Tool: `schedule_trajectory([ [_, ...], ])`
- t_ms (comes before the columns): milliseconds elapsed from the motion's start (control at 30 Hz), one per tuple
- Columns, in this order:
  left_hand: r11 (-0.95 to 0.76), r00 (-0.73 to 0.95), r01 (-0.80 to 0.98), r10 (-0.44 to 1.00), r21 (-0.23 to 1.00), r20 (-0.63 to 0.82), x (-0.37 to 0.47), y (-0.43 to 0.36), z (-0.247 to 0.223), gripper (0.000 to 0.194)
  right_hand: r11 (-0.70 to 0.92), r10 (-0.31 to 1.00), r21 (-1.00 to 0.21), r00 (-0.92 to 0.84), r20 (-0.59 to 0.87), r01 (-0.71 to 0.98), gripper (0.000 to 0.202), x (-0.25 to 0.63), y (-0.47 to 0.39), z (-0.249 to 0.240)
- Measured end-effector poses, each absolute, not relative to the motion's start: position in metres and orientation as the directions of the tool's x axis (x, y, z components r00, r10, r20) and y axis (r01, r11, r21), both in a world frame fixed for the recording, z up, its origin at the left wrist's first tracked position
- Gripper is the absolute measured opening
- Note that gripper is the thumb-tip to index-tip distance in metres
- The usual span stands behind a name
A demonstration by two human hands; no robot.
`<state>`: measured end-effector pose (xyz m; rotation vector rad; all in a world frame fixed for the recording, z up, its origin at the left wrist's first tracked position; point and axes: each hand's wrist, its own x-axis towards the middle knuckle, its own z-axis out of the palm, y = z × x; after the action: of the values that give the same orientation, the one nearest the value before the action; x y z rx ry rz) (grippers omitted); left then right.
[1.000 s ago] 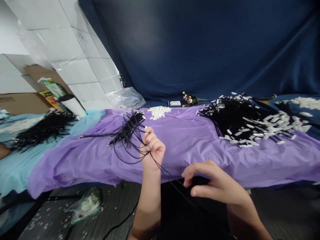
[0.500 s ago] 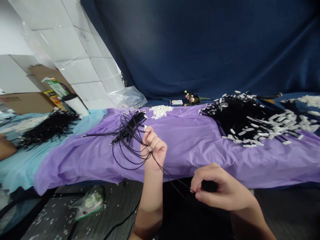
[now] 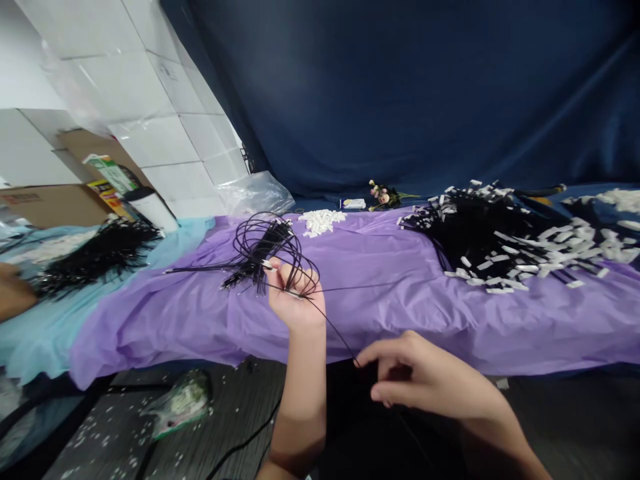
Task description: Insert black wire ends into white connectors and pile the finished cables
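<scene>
My left hand [image 3: 296, 300] is closed around a looped bundle of thin black cords [image 3: 250, 230], above the purple cloth. A small white piece [image 3: 269, 265] shows at its thumb and forefinger. From this fist one strand runs down to my right hand [image 3: 415, 373], and another stretches rightward. My right hand's thumb and forefinger are apart, with the strand passing by the forefinger tip. Behind my left hand, a pile of black cords [image 3: 237, 275] lies on the purple cloth [image 3: 360, 267]. Small white pieces [image 3: 323, 222] are heaped beyond it.
At the right lies a large pile of black cords with white ends [image 3: 480, 233]. Flowers [image 3: 384, 196] and a clear plastic bag [image 3: 257, 193] lie at the back. Another person's hand [image 3: 15, 293] is at far left, beside more black cords [image 3: 100, 257]. A filled bag [image 3: 183, 403] rests below.
My left hand has tipped left and its fingers have curled in more, shifting the loops. My right hand has moved left, its thumb and forefinger parting from their pinch.
</scene>
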<state>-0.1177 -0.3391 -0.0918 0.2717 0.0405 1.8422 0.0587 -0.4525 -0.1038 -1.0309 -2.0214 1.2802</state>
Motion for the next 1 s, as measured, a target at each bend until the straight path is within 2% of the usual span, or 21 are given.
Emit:
schedule_trajectory([
  [67, -0.257, -0.234, -0.956, 0.959, 0.139, 0.16, -0.119, -0.339, -0.09, 0.035, 0.157, 0.827, -0.931, -0.559, -0.058, 0.329, 0.052, 0.051, -0.439, -0.117],
  [200, -0.154, -0.143, -0.983, 0.984, 0.103, 0.108, -0.121, -0.34, -0.091, 0.041, 0.228, 0.931, -0.85, -0.363, 0.046, 0.475, 0.069, 0.044, -0.418, -0.137],
  [267, -0.125, -0.117, -0.987, 0.99, 0.103, 0.081, -0.121, -0.34, -0.093, 0.043, 0.238, 0.951, -0.844, -0.291, 0.103, 0.48, 0.079, 0.046, -0.415, -0.14],
  [367, -0.095, -0.089, -0.989, 0.995, 0.114, 0.055, -0.119, -0.342, -0.096, 0.043, 0.369, 0.919, -0.868, -0.267, 0.289, 0.333, 0.102, 0.052, -0.418, -0.138],
  [433, -0.072, -0.068, -0.99, 0.997, 0.118, 0.036, -0.117, -0.343, -0.098, 0.043, 0.548, 0.832, -0.804, -0.249, 0.496, 0.23, 0.107, 0.056, -0.422, -0.135],
  [500, -0.048, -0.046, -0.991, 0.999, 0.124, 0.023, -0.114, -0.345, -0.1, 0.042, 0.71, 0.703, -0.686, -0.204, 0.681, 0.16, 0.095, 0.056, -0.428, -0.132],
  [567, -0.027, -0.025, -0.991, 1.0, 0.134, 0.016, -0.113, -0.346, -0.101, 0.038, 0.789, 0.615, -0.609, -0.142, 0.776, 0.087, 0.07, 0.055, -0.434, -0.128],
  [633, -0.007, -0.005, -0.989, 1.0, 0.147, 0.011, -0.112, -0.346, -0.102, 0.035, 0.79, 0.611, -0.612, -0.033, 0.791, -0.024, 0.041, 0.054, -0.439, -0.123],
  [700, 0.017, 0.016, -0.986, 1.0, 0.167, -0.007, -0.112, -0.346, -0.102, 0.036, 0.763, 0.646, -0.627, 0.157, 0.747, -0.161, 0.023, 0.054, -0.441, -0.117],
  [800, 0.053, 0.043, -0.976, 0.998, 0.21, -0.054, -0.109, -0.346, -0.103, 0.038, 0.73, 0.68, -0.593, 0.45, 0.58, -0.339, 0.021, 0.061, -0.439, -0.106],
  [867, 0.066, 0.047, -0.97, 0.995, 0.233, -0.088, -0.105, -0.346, -0.104, 0.036, 0.7, 0.708, -0.57, 0.521, 0.477, -0.43, 0.023, 0.069, -0.437, -0.102],
  [933, 0.009, -0.025, -0.959, 0.993, 0.284, -0.116, -0.098, -0.346, -0.107, 0.03, 0.671, 0.742, -0.526, 0.467, 0.481, -0.523, 0.026, 0.076, -0.437, -0.102],
  [1000, -0.128, -0.19, -0.897, 0.976, 0.423, -0.107, -0.091, -0.348, -0.11, 0.024, 0.646, 0.741, -0.506, 0.309, 0.597, -0.572, 0.03, 0.08, -0.439, -0.106],
])
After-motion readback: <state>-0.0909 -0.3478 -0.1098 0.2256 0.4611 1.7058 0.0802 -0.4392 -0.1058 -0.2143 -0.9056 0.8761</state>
